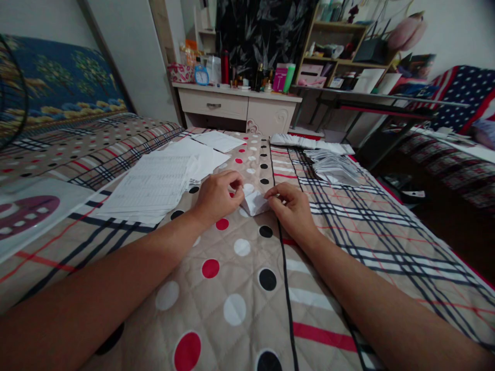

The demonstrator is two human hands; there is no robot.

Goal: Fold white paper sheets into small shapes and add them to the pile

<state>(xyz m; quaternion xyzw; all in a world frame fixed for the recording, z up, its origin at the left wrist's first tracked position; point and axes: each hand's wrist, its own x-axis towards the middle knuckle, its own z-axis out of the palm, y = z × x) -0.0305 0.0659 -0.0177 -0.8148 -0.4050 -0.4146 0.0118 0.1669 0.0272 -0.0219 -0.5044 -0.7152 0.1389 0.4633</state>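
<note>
A small folded piece of white paper (256, 202) lies on the quilted bedspread (247, 288) between my two hands. My left hand (218, 196) curls over its left edge, fingers bent and pinching the paper. My right hand (292, 208) presses on its right side with fingers closed on the fold. Both forearms stretch out over the dotted and plaid cover.
A stack of printed paper sheets (154, 185) lies to the left, with more white sheets (216, 140) behind. A pile of folded paper pieces (334, 166) sits at the right. A dresser (235, 105) with a blue clock (201, 76) and shelves (340, 46) stands behind the bed.
</note>
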